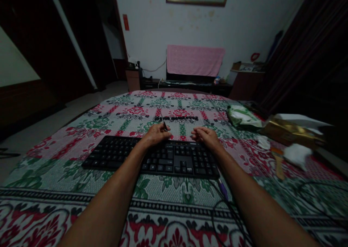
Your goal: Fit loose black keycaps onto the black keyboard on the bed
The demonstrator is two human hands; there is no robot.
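A black computer keyboard (pixel 160 156) lies on the flowered tablecloth in front of me, with bare patches among its keys. My left hand (pixel 156 134) is over its far edge, fingers closed on a thin dark pointed tool (pixel 164 124) whose tip points up and away; its exact kind is unclear. To the right, my right hand (pixel 205 135) hovers by the keyboard's far edge with fingers curled together. Whatever its fingertips may hold is too small to make out. Beyond both hands, small black pieces that look like keycaps (pixel 179 118) form a row.
On the right are a green tissue pack (pixel 243 116), a golden box (pixel 292 131), crumpled white tissue (pixel 297 155) and a wooden-handled brush (pixel 279 167). A black cable (pixel 233 214) with a purple plug (pixel 223 189) coils near my right forearm.
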